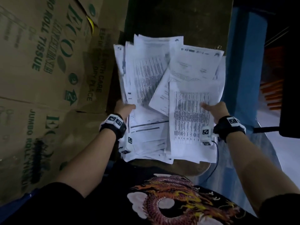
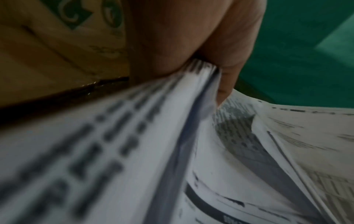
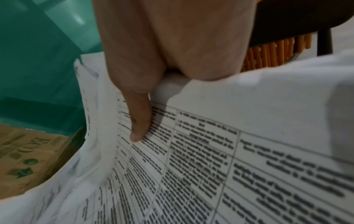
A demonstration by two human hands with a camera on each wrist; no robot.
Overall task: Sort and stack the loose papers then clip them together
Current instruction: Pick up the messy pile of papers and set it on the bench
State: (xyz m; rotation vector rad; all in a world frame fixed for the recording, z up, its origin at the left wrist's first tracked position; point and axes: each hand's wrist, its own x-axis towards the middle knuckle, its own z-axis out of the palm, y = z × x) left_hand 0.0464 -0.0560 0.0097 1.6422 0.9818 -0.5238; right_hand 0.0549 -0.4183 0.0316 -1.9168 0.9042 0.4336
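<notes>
Loose papers gathered in both hands, not yet squared.

The papers [image 1: 170,95] were held fanned and crooked above the dark table [image 1: 178,18], the left hand [image 1: 125,108] gripping one side and the right hand [image 1: 215,111] the other. Sorting and squaring seemed unfinished; the small clip [image 1: 219,47] near the table edge was not yet used.

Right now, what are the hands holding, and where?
Both hold the messy papers: the left hand grips the left edge, the right hand the right edge, thumb on top.
</notes>
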